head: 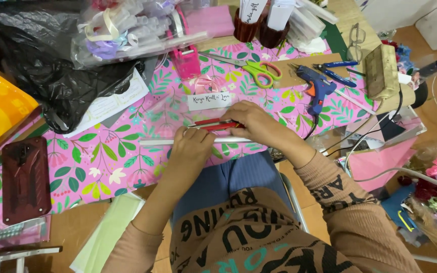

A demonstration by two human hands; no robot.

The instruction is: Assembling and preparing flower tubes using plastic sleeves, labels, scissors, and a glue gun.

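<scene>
Crosswise, the red tool [213, 124] lies left-to-right, right hand [251, 121] gripping it, left hand [193, 144] pressing the white strip [153, 142].

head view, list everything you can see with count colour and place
red tool: 1, red, under both hands
white strip: 1, white, left of the hands
patterned sheet: 1, pink floral, covering the table
scissors: 1, green handles, top centre
glue gun: 1, blue and orange, right of scissors
pliers: 1, blue handles, top right
black bag: 1, top left
phone case: 1, dark red, left
left hand: 1, on the strip
right hand: 1, on the red tool
</scene>
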